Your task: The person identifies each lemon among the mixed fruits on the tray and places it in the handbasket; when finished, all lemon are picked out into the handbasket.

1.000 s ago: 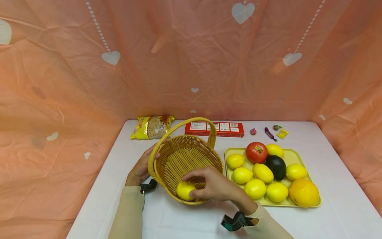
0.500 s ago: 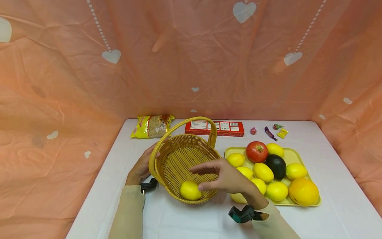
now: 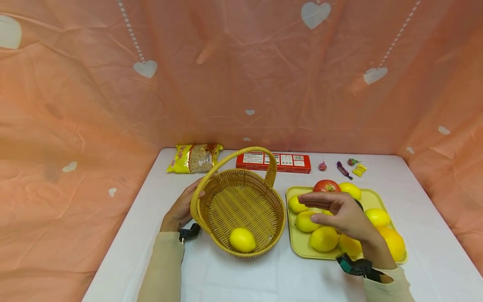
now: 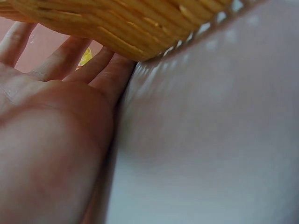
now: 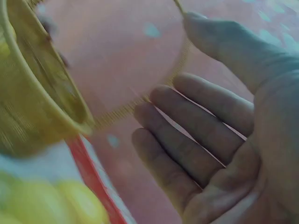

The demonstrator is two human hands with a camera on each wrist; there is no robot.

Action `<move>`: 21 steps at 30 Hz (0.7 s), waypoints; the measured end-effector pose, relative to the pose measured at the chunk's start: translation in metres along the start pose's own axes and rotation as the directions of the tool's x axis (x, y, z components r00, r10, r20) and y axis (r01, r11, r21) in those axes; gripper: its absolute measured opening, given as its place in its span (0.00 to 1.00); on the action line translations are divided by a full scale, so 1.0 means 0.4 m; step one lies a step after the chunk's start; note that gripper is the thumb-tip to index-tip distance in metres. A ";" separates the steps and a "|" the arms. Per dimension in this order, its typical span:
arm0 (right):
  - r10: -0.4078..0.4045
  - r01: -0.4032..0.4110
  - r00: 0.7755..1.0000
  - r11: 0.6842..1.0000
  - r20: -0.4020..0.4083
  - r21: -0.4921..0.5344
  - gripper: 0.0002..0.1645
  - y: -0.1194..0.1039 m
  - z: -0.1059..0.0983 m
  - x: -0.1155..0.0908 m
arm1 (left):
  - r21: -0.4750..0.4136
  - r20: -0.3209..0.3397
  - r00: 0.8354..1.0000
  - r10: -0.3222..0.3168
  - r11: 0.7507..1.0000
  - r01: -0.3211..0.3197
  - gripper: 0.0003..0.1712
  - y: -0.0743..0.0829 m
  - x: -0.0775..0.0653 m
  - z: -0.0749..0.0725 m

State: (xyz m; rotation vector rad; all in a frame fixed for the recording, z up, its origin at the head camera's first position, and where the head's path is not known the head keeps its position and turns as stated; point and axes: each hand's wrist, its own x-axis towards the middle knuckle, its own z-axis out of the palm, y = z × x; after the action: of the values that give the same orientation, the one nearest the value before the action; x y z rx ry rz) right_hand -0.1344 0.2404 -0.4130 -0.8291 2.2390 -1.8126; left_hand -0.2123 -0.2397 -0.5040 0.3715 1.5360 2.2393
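Observation:
A yellow wicker basket point(image 3: 241, 205) with a tall arched handle stands mid-table, holding one lemon point(image 3: 242, 240) near its front wall. My left hand point(image 3: 183, 209) holds the basket's left side; in the left wrist view its fingers point(image 4: 60, 60) reach along the outer weave. My right hand point(image 3: 345, 214) hovers over a yellow tray point(image 3: 298, 249), fingers extended, thumb apart, nothing held. In the right wrist view its palm and fingers point(image 5: 201, 116) show bare. Several lemons point(image 3: 324, 239), a pomegranate point(image 3: 326, 186) and an orange fruit point(image 3: 394, 243) lie on the tray. The hand mostly hides a dark fruit.
Along the back of the table lie a yellow snack bag point(image 3: 196, 158) and a red box point(image 3: 273, 162). Several wrapped candies point(image 3: 343, 170) are scattered at the back right. A pink cloth point(image 3: 241, 75) with hearts hangs behind and at the sides.
My right hand has let go of the lemon in the basket and moved right, over the tray. The lemon has rolled slightly right. My left hand stays at the basket.

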 end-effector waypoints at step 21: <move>0.239 -0.306 0.926 0.929 -0.291 -0.209 0.27 0.107 -0.332 -0.250 | 0.000 -0.071 0.996 -0.045 0.999 0.046 0.34 -0.009 0.006 -0.009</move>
State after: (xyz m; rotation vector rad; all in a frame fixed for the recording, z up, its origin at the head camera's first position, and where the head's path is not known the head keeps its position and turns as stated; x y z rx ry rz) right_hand -0.1228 0.4093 -0.4408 -0.2911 2.6324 -1.6083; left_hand -0.2154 -0.2404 -0.5086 0.2573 1.5665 2.2383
